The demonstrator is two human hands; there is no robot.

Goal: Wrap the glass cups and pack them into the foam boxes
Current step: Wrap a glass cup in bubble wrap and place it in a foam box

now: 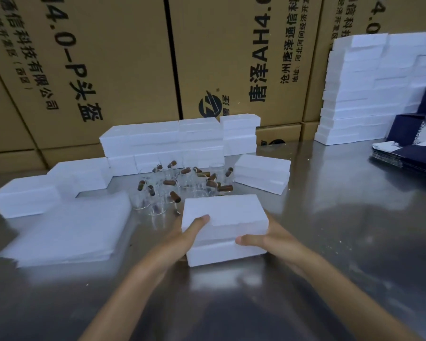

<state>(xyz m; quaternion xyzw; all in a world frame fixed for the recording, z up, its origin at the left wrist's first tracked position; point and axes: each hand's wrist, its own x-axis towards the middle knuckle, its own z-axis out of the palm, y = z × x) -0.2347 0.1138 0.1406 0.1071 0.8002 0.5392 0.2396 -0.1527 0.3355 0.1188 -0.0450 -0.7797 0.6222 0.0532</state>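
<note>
- Closed foam box (225, 227) on the steel table (354, 230), centre of view — lid seam visible along its near side.
- Left hand (182, 232) grips the box at its 9 o'clock end, thumb laid up on the lid; the fingers behind the box are hidden.
- Right hand (268, 238) grips the 3 o'clock end, thumb pressed on the near face at the seam; other fingers hidden.
- Glass cups (182, 185) with brown handles clustered at 12 o'clock from the held box, unwrapped; roughly fifteen to twenty, exact count not readable through blur.
- Stack of white wrap sheets (67, 232) at 9 o'clock; sheet count cannot be told.
- One closed foam box pair (262, 173) at 1 o'clock, just beyond the cups.
- Low wall of foam boxes (162, 141) at 12 o'clock behind the cups — about eight to ten, seams indistinct; stepping down to the left toward 10 o'clock.
- Tall foam stack (364, 89) at 2 o'clock, roughly nine layers.
- Dark blue flat cartons (411, 153) at 3 o'clock; some lying, some leaning.
- Printed cardboard cartons (123, 65) form the back wall.
</note>
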